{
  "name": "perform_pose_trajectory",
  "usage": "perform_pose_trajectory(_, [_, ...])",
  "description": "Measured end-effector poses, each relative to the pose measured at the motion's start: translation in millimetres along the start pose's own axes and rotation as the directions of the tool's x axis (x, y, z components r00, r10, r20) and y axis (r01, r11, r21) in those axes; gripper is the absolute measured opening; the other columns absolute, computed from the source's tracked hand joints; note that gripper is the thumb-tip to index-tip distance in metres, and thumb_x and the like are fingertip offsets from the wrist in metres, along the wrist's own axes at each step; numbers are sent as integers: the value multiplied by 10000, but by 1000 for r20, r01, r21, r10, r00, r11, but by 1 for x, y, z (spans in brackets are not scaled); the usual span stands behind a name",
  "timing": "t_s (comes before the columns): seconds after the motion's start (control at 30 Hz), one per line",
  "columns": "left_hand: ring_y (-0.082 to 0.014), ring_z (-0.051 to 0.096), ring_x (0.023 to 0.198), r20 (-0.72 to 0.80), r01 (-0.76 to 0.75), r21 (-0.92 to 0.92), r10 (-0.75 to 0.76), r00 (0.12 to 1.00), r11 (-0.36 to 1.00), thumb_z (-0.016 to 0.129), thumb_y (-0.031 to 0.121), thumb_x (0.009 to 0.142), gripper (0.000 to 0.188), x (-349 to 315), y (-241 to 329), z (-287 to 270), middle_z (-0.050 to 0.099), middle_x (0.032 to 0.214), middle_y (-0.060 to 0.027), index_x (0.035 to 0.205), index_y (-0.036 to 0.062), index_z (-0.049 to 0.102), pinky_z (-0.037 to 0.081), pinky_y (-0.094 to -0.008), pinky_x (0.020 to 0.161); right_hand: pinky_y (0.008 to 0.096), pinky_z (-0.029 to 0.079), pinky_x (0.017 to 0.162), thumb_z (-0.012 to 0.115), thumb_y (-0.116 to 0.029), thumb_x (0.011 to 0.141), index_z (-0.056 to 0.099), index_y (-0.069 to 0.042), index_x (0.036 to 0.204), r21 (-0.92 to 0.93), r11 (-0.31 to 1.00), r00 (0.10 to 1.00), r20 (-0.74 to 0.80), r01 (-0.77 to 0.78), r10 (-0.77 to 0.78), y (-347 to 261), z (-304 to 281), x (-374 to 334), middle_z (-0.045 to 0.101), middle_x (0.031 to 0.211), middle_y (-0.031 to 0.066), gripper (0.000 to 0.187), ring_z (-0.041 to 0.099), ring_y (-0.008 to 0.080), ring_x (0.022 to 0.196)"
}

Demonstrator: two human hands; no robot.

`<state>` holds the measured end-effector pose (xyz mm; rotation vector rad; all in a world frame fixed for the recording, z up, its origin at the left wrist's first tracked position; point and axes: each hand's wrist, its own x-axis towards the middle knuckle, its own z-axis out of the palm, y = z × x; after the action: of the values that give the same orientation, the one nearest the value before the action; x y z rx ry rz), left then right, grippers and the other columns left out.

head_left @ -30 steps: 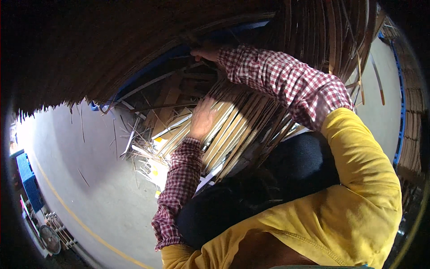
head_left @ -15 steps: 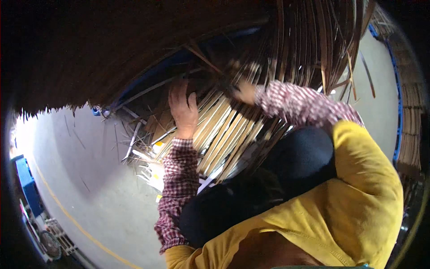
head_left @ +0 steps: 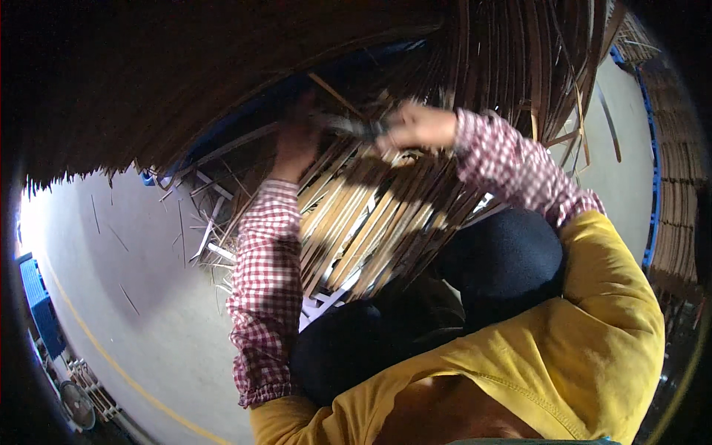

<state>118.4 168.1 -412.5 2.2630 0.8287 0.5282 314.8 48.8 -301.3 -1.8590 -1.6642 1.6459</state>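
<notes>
My right hand [head_left: 419, 126] is closed around the dark handle of a blade-like tool [head_left: 345, 124]. Its grey blade is smeared by motion and points left toward my other hand, so its exact kind cannot be made out. My left hand [head_left: 298, 141] is raised at the far left side of the pile, in shadow. Its fingers are blurred, and I cannot see whether they hold anything. Below both hands, in front of my knees, long dry palm-leaf strips [head_left: 371, 215] lie in a slanting layer. A thin brown stalk [head_left: 335, 95] sticks up between the hands.
Dark thatch [head_left: 185, 89] overhangs the far left, and more leaf strips [head_left: 519, 67] hang at the far right. Pale slats [head_left: 215, 222] jut out left of the pile. Scraps lie on the grey floor [head_left: 133, 297]. Stacked thatch panels [head_left: 676, 185] stand along the right.
My left hand has moved slightly up and into shadow, its forearm shifting left. The right hand has lifted and turned, bringing the grey blade into sight.
</notes>
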Motion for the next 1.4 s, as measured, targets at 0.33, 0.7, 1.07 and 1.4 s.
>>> perform_pose_trajectory(0.33, [-380,267,1138,229,-127,54,112,967,990,443,243,793,411,-81,18,81,318,1226,-197,1143,32,403,205,-436,954,391,397,827,448,-357,818,585,-48,871,195,980,997,-72,28,-14,38,-47,175,554,922,111,343,504,239,863])
perform_pose_trajectory(0.7, [-337,338,1093,-294,-91,61,105,950,994,431,231,805,364,-56,25,3,369,1193,-169,1118,46,440,260,-402,920,387,398,748,417,-409,802,441,6,1110,77,967,960,-125,-242,251,16,-22,134,505,1019,193,518,495,302,849])
perform_pose_trajectory(1.07, [-344,280,1143,307,13,103,-44,951,995,408,207,805,438,-80,3,44,290,1261,-174,1208,51,337,219,-409,964,340,440,640,556,-326,719,538,46,826,-253,911,939,-202,-326,280,84,46,8,568,737,164,388,556,239,673])
perform_pose_trajectory(1.4, [-359,250,1159,320,-8,178,-50,946,984,359,166,831,407,-97,-7,72,258,1284,-161,1218,48,319,210,-386,979,397,390,785,520,-503,714,641,-76,712,360,932,973,-201,-31,110,20,-14,65,569,891,142,444,523,232,824])
